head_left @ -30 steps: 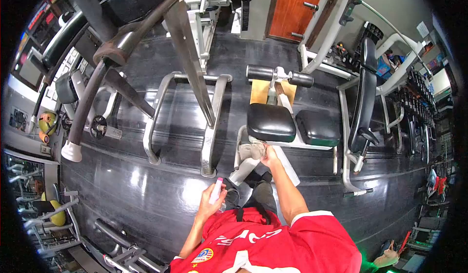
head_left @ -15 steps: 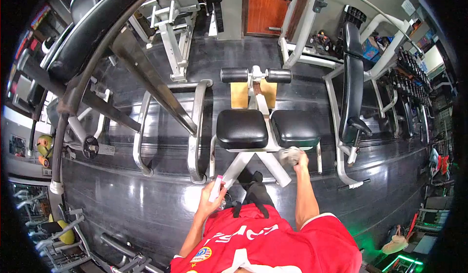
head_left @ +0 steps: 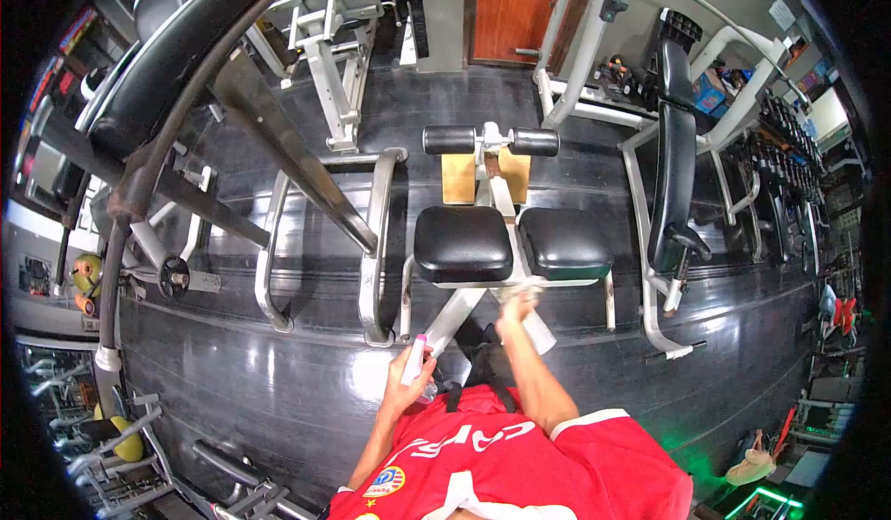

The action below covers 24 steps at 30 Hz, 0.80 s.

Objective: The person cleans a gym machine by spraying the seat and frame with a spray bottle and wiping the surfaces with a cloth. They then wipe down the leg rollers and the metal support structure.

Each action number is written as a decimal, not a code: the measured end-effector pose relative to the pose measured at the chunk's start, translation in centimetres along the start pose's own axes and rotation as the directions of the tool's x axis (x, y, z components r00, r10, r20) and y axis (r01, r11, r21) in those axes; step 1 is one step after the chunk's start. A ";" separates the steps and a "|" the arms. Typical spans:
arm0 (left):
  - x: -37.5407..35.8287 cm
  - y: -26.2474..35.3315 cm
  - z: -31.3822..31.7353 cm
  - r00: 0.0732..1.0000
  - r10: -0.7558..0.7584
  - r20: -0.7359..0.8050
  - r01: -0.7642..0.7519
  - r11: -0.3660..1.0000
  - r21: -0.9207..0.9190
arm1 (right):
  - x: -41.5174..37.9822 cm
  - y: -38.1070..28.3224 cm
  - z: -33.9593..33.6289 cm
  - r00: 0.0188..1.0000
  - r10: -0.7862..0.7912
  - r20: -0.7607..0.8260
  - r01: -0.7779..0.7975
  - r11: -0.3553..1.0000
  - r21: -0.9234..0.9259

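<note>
My left hand [head_left: 405, 385] is wrapped round a white spray bottle with a pink top [head_left: 415, 359], low in front of the bench. A light-coloured cloth [head_left: 522, 288] is under my right hand [head_left: 517, 312], against the white frame bar just below the two black seat pads. The left pad [head_left: 463, 244] and the right pad [head_left: 565, 243] lie side by side, with black foam rollers [head_left: 535, 142] on the post beyond them. My right fingers are closed on the cloth and partly blurred.
A large machine with a black pad [head_left: 167, 75] and slanting metal bars rises at the left. To the right stands an upright black bench [head_left: 672, 177]. Dumbbell racks [head_left: 787, 163] line the far right, and a wooden door [head_left: 512, 10] is at the back.
My right hand has moved left with the cloth along the frame below the pads, from under the right pad to near the middle. My left hand keeps the bottle almost in place.
</note>
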<state>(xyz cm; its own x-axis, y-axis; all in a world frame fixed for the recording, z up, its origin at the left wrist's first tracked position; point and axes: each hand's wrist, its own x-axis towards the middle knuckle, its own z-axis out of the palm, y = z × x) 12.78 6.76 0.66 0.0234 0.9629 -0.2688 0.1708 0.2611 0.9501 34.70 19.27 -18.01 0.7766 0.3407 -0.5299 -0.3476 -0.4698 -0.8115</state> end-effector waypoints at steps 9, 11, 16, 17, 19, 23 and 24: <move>-3.0 -1.7 -4.9 0.995 -0.023 -0.095 0.017 0.997 -0.072 | -14.9 -5.1 7.7 0.466 -0.150 0.872 0.345 0.938 -0.023; -4.0 -2.5 -5.9 0.992 -0.013 -0.126 0.003 0.997 -0.079 | -13.5 -7.5 11.7 0.242 -0.495 0.834 0.741 0.649 0.170; -6.2 -2.9 -7.8 0.981 -0.038 -0.189 0.027 0.998 -0.059 | -10.4 -9.7 17.7 -0.075 -0.257 0.964 0.978 -0.206 0.021; -6.6 -3.2 -8.0 0.977 -0.024 -0.214 0.008 0.997 -0.076 | -9.9 -9.1 18.2 -0.028 -0.010 1.000 0.921 -0.389 0.022; -7.3 -3.7 -8.6 0.971 -0.009 -0.238 -0.012 0.996 -0.088 | -10.6 -6.9 16.8 -0.125 0.077 0.989 0.781 -0.608 0.146; -7.7 -4.1 -8.7 0.975 -0.053 -0.214 0.030 0.993 -0.111 | -11.6 -2.1 13.6 -0.145 0.322 0.935 0.423 -0.835 0.353; -7.4 -4.1 -9.0 0.983 -0.041 -0.179 0.025 0.996 -0.090 | -11.2 -2.1 12.3 -0.137 0.317 0.938 0.423 -0.838 0.345</move>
<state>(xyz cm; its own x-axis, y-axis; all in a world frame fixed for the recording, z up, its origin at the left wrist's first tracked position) 3.03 -0.85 0.15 -0.1608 0.9480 -0.2748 0.0821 0.2903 0.9534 20.25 26.49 -13.39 -0.7096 0.5687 -0.4160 0.4385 0.8186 0.3710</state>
